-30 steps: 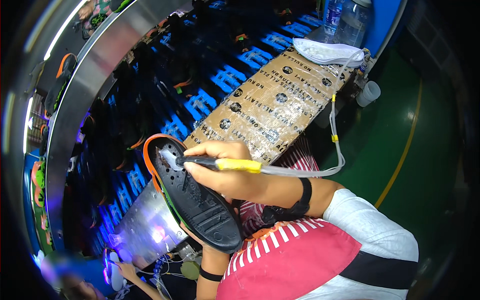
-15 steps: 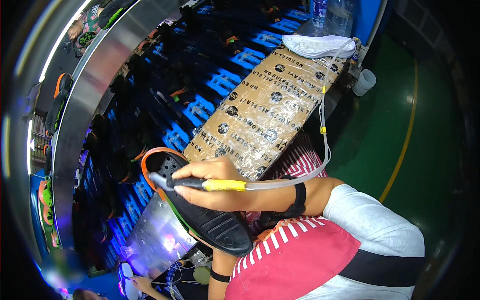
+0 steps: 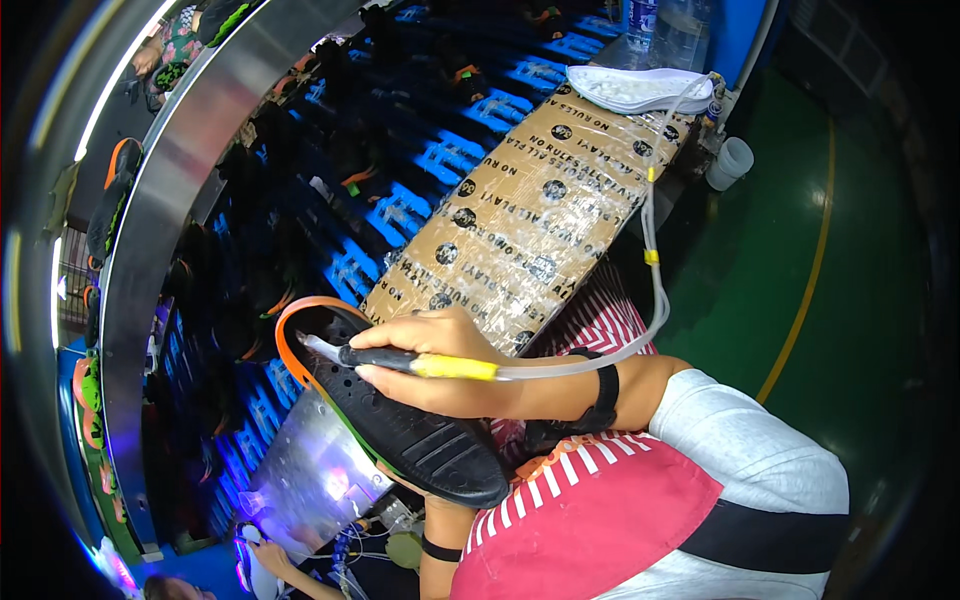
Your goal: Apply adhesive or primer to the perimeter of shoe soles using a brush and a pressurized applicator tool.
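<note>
My right hand (image 3: 440,360) closes around the black handle of a glue brush (image 3: 375,358). Yellow tape wraps the brush's rear end, where a clear hose (image 3: 570,370) joins it. Its pale tip points into the orange-rimmed end of a black clog (image 3: 440,460); whether the tip touches is hard to see. Small round holes, grooves and a thin green edge show on the clog. My left hand (image 3: 440,505) supports the clog from below, with its fingers mostly hidden under it.
A cardboard-covered board (image 3: 520,220) lies beyond my right hand, with a white shoe sole (image 3: 640,90) at its far end. A white cup (image 3: 730,165) hangs beside it. Dark shoe parts sit along a blue conveyor (image 3: 400,215). Another person's hand (image 3: 270,555) is at the lower left.
The brush tip has moved slightly within the clog's orange-rimmed end. The clog has shifted a little to the left. Both grips are unchanged.
</note>
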### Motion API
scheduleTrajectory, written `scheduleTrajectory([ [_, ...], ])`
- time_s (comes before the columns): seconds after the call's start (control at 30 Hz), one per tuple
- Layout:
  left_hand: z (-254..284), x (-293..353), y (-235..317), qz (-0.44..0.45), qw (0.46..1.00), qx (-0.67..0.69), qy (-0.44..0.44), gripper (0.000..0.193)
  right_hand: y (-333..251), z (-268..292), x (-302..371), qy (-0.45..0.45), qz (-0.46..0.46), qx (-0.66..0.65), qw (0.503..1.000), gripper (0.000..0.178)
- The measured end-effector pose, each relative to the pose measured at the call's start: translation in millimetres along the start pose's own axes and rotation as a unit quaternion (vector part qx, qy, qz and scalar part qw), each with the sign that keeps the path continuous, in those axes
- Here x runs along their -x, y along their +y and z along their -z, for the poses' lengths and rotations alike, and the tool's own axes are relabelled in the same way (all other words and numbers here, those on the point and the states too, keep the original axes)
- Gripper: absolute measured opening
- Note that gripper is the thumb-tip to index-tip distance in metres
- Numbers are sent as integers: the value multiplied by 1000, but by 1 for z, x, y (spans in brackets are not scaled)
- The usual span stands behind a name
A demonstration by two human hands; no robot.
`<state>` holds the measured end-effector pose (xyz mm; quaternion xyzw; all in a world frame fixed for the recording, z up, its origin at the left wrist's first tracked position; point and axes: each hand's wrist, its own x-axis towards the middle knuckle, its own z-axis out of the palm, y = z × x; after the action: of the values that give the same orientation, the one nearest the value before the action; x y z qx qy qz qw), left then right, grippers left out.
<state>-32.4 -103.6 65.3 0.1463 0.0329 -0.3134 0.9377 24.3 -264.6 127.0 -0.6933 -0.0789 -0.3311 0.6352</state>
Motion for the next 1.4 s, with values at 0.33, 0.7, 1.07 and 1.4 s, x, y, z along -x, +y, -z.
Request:
scheduleTrajectory([
  [0.33,27,-18,0,-23,999,-30,26,68,-6,-3,7,-121,41,-44,991,22],
  [0.7,30,-30,9,-56,996,-62,25,66,-12,-12,23,-232,61,-84,967,19],
  [1.07,32,-31,22,-105,991,-75,18,63,-8,-16,42,-258,119,-80,955,21],
  [1.4,34,-33,52,-110,989,-56,-80,56,-8,-4,40,-302,34,-117,946,25],
])
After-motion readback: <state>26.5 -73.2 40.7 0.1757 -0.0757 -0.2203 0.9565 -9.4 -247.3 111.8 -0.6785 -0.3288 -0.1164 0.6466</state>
